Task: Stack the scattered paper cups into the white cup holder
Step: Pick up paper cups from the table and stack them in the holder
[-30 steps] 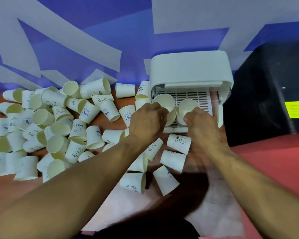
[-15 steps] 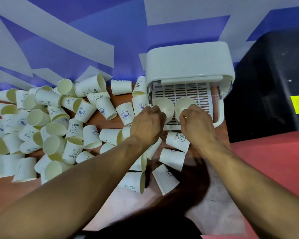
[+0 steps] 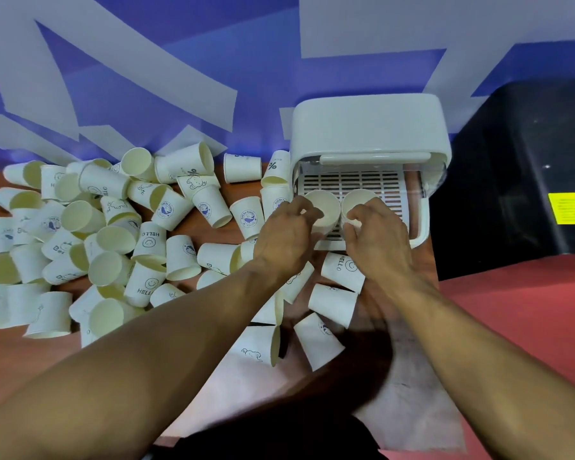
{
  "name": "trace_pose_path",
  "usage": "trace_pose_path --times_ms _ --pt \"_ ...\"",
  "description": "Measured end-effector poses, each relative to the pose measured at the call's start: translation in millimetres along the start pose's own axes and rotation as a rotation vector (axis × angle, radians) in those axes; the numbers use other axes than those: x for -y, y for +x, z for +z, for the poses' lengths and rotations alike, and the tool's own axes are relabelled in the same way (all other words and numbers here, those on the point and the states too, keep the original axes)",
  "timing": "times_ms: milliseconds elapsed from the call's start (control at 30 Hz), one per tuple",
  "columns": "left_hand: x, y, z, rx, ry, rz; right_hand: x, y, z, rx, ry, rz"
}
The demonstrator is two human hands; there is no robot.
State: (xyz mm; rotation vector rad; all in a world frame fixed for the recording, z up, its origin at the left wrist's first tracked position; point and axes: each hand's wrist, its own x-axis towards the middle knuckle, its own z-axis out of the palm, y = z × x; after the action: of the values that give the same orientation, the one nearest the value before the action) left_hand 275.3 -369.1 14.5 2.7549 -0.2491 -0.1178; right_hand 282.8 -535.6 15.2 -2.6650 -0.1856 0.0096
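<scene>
You have a single view, from the camera on your head, looking forward and steeply down over your own forearms, which enter from the bottom corners and meet near the middle of the frame. It sits close to the tabletop [image 3: 412, 410], with your left hand [image 3: 284, 239] and right hand [image 3: 377, 242] just above centre, at the front of the white cup holder [image 3: 367, 124] by the blue-and-grey wall [image 3: 146, 61]. The wide lens bends the edges, and with no second camera there is no shared area.
</scene>
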Motion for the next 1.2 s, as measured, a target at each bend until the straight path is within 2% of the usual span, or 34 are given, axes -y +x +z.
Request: trace_pose_path --times_ms 233,433,667,900,1200 --pt "22.8 -35.8 -38.0 -0.067 0.040 -0.014 65.3 -6.6 -2.3 -0.032 0.032 -0.121" --pt "74.1 -93.3 -80.8 -0.152 0.085 -0.146 145.2 -18.6 11.6 0.027 0.018 -0.300" --pt "159.2 -185.3 -117.1 -0.244 0.025 -0.459 246.8 -36.0 42.4 0.119 0.003 -0.495" --pt "252.7 -254.3 -137.7 -0.312 -0.053 -0.614 349.8 -49.8 90.3 0.198 0.003 -0.626" --pt "395.9 -331.1 -157.8 -0.381 -0.166 -0.857 483.8 -67.2 187.6 0.357 -0.045 -0.659"
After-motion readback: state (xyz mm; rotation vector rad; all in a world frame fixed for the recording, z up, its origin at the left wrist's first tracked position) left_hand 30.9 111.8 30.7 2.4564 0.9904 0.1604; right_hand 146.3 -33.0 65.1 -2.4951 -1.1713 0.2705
